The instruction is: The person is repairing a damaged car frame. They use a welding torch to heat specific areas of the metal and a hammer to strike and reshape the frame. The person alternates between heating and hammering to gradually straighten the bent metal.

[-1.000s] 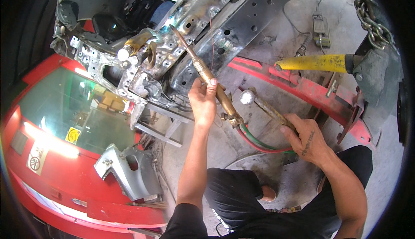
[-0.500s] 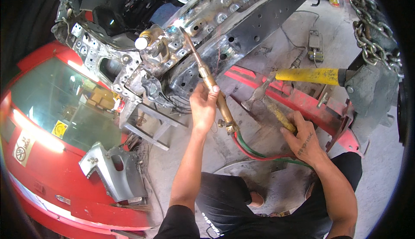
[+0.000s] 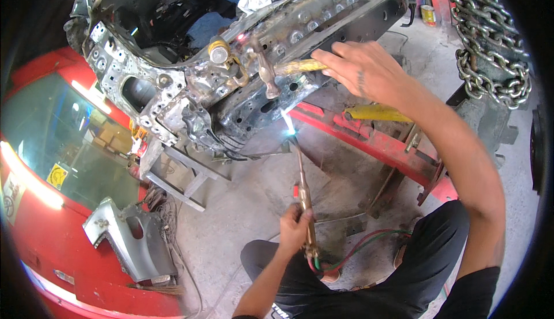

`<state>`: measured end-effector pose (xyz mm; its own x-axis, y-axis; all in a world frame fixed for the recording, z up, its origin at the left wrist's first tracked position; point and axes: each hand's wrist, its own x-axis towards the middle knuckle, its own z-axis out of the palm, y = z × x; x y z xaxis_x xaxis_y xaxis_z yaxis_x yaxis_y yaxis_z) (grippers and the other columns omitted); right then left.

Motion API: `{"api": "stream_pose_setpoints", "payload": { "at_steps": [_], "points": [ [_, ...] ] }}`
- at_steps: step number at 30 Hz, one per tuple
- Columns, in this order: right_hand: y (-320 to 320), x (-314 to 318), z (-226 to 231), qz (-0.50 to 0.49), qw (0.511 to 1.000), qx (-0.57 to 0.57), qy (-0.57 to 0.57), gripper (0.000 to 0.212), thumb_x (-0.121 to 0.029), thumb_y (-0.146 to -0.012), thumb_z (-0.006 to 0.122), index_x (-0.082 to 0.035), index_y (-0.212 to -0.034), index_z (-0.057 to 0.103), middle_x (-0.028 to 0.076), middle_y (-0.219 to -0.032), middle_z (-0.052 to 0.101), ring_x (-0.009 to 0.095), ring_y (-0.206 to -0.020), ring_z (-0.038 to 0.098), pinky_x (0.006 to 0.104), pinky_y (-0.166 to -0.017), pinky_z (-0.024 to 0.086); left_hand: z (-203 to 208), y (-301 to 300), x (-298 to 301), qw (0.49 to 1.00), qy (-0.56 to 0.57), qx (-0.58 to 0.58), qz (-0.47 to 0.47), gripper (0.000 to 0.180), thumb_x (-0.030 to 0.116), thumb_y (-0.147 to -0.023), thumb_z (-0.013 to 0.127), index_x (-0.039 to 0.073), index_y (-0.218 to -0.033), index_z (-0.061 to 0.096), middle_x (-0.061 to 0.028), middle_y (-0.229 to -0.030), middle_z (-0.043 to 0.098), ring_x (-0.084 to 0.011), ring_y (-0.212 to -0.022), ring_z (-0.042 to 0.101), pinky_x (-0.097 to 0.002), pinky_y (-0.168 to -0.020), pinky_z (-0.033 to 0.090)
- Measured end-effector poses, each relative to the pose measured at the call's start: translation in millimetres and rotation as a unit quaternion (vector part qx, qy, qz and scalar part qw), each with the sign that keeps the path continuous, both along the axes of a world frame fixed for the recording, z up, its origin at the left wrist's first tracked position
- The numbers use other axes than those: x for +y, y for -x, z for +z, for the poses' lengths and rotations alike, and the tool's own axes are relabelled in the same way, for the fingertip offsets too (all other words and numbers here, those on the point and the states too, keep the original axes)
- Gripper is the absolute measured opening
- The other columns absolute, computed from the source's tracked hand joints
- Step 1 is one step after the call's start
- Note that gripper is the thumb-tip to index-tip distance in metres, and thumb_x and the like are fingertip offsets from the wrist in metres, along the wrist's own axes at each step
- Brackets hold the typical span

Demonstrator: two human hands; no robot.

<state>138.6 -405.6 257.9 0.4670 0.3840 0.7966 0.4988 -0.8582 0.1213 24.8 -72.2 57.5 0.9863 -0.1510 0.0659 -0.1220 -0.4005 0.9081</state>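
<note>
Brass-bodied cutting torch (image 3: pixel 304 195), long and thin, is standing nearly upright in the view, its lit blue-white tip (image 3: pixel 288 124) pointing up and away from the person at the underside of the scorched grey steel frame rail (image 3: pixel 300 48). Left hand (image 3: pixel 294 229) is clamping closed around the torch's lower body, just above the red and green hoses (image 3: pixel 369 244). Right hand (image 3: pixel 360 68) is reaching higher and nearer the rail, fingers curling shut on the yellowed wooden handle of a hammer (image 3: pixel 271 74) whose head is lying against the metal.
</note>
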Motion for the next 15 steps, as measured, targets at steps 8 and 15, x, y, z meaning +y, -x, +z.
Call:
{"api": "stream_pose_setpoints", "payload": {
  "at_steps": [8, 15],
  "points": [
    [-63, 12, 12, 0.044, 0.953, -0.027, 0.299, 0.031, -0.039, -0.093, 0.061, -0.008, -0.094, 0.058, 0.012, -0.071, 0.064, 0.032, -0.067, 0.069, 0.0426, -0.057, 0.054, -93, 34, 24, 0.982, 0.068, 0.175, 0.008, 0.034, 0.029, -0.101, 0.066, -0.004, -0.106, 0.06, -0.0088, -0.084, 0.068, -0.0143, -0.074, 0.064, -0.0301, -0.066, 0.051],
    [-97, -14, 83, -0.029, 0.958, -0.081, 0.273, 0.03, -0.038, -0.097, 0.059, -0.009, -0.093, 0.056, 0.01, -0.061, 0.063, 0.035, -0.061, 0.067, 0.0448, -0.053, 0.051, -127, 30, 36, 0.974, 0.081, 0.21, 0.002, 0.034, 0.031, -0.101, 0.066, -0.002, -0.107, 0.059, -0.0084, -0.084, 0.068, -0.0141, -0.074, 0.064, -0.0297, -0.065, 0.052]
  ]
}}
